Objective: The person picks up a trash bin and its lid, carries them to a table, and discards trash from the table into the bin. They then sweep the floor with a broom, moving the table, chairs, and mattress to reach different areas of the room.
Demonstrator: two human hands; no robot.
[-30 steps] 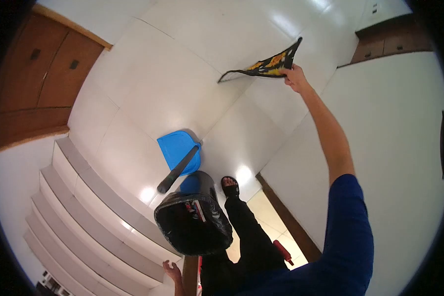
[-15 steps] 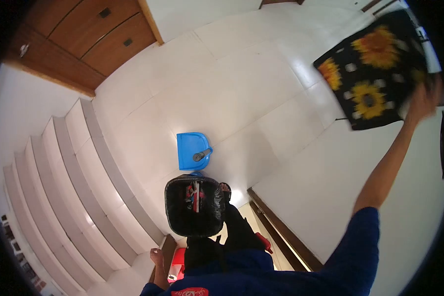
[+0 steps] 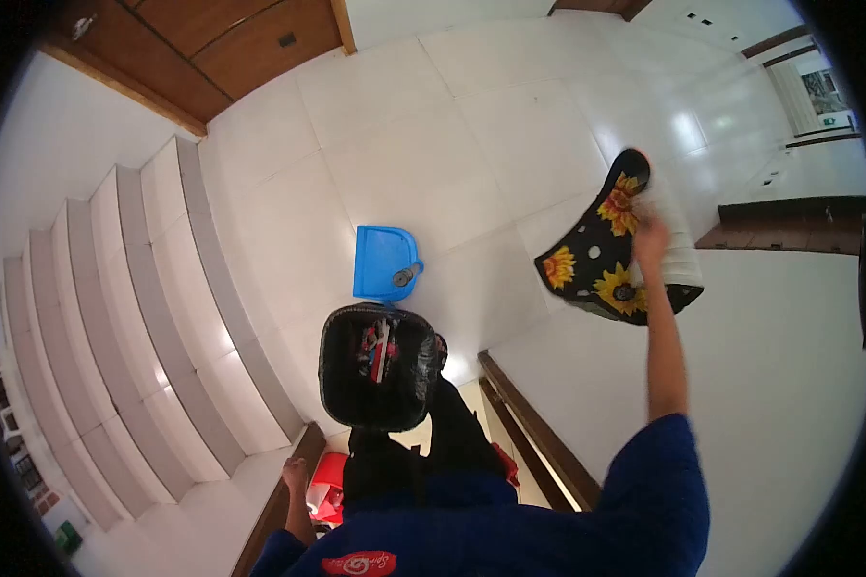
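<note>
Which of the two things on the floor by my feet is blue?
The dustpan, lying flat on the white tiles; the bin beside it is black-lined and holds rubbish.

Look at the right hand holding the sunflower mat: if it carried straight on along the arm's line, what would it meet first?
The right hand already grips the sunflower mat. Beyond that, its line seems to run only to the white tiled floor, though depth is unclear.

Right hand [image 3: 649, 236] raised, grip closed; left hand [image 3: 296, 474] low.
</note>
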